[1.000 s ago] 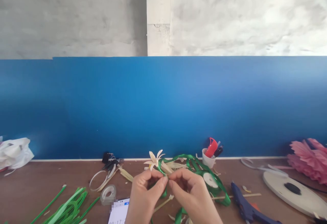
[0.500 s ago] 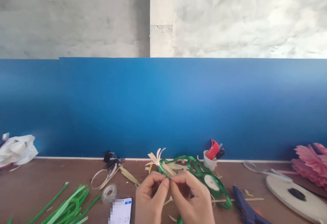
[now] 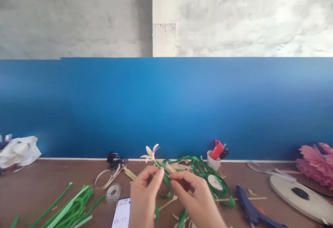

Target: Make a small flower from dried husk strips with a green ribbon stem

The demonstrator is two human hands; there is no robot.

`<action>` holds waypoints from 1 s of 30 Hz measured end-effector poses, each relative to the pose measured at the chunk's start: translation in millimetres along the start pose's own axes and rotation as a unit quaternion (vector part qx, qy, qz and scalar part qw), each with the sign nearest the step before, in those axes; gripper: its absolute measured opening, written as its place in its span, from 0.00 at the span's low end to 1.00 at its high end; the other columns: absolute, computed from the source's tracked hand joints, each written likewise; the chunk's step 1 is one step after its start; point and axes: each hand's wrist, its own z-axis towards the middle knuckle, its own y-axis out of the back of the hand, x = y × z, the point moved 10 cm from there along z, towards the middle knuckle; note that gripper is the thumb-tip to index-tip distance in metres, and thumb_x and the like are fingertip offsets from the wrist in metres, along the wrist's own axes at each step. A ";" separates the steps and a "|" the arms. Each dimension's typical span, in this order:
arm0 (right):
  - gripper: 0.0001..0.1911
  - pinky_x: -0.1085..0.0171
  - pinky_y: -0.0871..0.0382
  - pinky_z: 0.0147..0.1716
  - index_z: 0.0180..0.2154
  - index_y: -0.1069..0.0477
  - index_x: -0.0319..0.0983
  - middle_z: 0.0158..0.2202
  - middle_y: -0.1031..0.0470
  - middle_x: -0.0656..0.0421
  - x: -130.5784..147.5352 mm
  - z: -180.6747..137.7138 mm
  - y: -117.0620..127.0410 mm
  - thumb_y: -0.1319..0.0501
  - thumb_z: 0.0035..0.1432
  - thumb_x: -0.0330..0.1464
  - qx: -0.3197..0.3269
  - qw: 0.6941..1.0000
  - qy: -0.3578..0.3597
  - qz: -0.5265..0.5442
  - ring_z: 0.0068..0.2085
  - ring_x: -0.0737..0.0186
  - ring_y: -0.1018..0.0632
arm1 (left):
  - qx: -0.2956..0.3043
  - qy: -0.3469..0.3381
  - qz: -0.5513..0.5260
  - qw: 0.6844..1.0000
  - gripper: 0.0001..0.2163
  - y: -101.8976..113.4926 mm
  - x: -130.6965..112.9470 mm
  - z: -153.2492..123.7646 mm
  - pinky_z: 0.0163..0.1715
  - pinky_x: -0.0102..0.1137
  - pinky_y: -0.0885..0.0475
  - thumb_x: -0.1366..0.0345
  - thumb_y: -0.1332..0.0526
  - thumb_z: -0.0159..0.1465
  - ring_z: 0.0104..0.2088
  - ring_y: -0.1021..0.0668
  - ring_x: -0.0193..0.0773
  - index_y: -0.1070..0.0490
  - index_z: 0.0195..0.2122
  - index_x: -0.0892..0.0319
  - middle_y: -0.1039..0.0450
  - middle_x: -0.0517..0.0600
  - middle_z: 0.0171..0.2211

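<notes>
**A:** Looks like a little cream ribbon flower [image 3: 150, 150] on a thin stem, held up over the middle of the bench [image 3: 39, 186], just short of the back edge. Left hand [image 3: 144, 195] pinched shut on the stem right under the bloom, thumb and forefinger tips [image 3: 159, 173] together. Right hand [image 3: 194, 196] also closed, nipping the green ribbon [image 3: 205, 172] beside that same spot.

**B:** Yep. Flower sticking out above and a bit left of the left fingertips, petals clear of both hands. Ribbon trailing down between the hands and looping back toward the spool [image 3: 214, 182].

**A:** Probably featherlight and floppy, petals easy to crush or crease. Best gripped on the stem, never the petals.

**B:** Agreed. Satin probably slippery too, so needs a tight pinch near the wrap point. Glue gun [image 3: 251, 210] lying toward the right front.
</notes>
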 end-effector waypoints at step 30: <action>0.14 0.66 0.43 0.25 0.19 0.41 0.41 0.18 0.34 0.64 -113.8 -9.0 91.5 0.43 0.53 0.37 -0.003 0.948 -0.096 -0.303 0.23 0.64 0.32 | 0.144 0.098 -0.136 0.975 0.07 19.7 -22.7 22.3 0.32 0.27 0.31 0.64 0.32 0.54 0.30 0.33 0.33 0.25 0.24 0.62 0.33 0.47 0.26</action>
